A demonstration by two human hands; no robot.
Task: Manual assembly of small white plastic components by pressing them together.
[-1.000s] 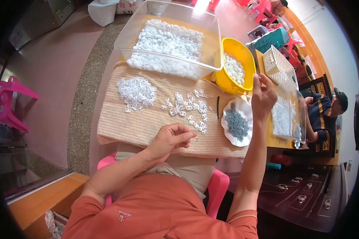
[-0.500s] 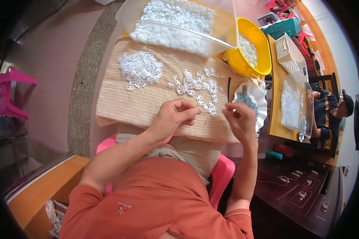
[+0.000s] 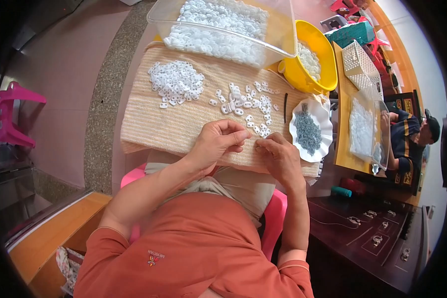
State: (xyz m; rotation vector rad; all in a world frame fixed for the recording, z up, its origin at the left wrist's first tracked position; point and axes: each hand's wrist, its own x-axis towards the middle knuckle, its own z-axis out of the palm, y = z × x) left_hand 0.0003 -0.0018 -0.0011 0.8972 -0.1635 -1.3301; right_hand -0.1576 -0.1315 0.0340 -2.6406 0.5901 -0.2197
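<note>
Head view looks down on a beige woven mat spread across the person's lap and the surface ahead. At its far edge stands a clear rectangular plastic tub heaped with small white plastic pieces, and to the right of the tub a round yellow plastic bowl holds more of them. A dense pile of white pieces lies on the left part of the mat; a looser scatter of white pieces lies near the middle, just beyond the fingers. A thin dark stick lies to the right of the scatter. Beside it, at the mat's right edge, sits a white scalloped dish filled with tiny grey parts. Farther right are a white perforated basket and another person in dark clothes, well apart from the work. A pink plastic stool stands at the left.

Both hands meet at the near edge of the mat, with nothing between them and the camera. The left hand has its fingers curled, thumb and forefinger pinched on a small white piece, barely visible. The right hand is likewise pinched at the fingertips, just beside the left; whether it holds anything cannot be told.
</note>
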